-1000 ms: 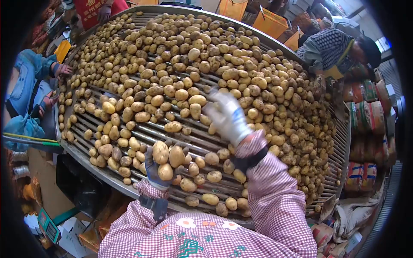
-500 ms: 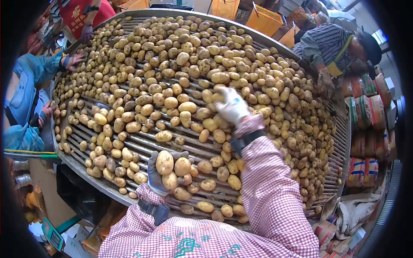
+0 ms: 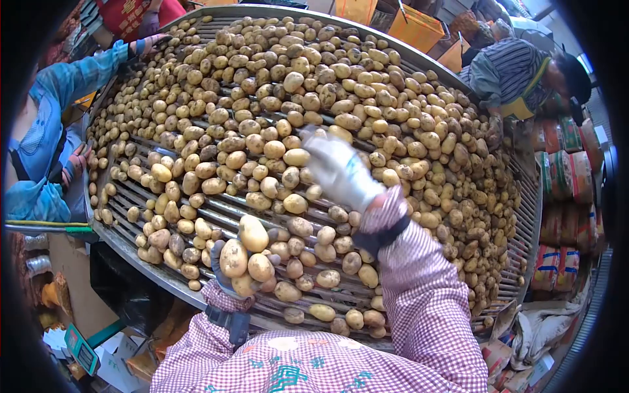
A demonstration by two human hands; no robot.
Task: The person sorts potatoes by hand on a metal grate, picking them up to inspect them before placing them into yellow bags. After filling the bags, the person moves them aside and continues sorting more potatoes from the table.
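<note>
Several potatoes (image 3: 233,259) are cupped in my left hand (image 3: 219,267), which wears a grey glove and sits low over the near side of the slatted sorting table. A pale pear-shaped potato (image 3: 253,234) rests on top of that handful, and the held potatoes hide most of the fingers. My right hand (image 3: 339,167), in a white glove, is over the middle of the potato pile (image 3: 419,141). Motion smears its fingers. Loose potatoes lie on the bars close under and around both hands.
A metal rim (image 3: 157,281) borders the slatted table. At the left, a person in blue sleeves (image 3: 82,75) reaches over the potatoes; another in red (image 3: 134,19) is behind. A person in a striped top (image 3: 511,69) bends at the far right near stacked sacks (image 3: 560,177).
My right hand has moved left across the pile. The pear-shaped potato now tops my left handful. The blue-sleeved person's arm has stretched farther along the far left edge.
</note>
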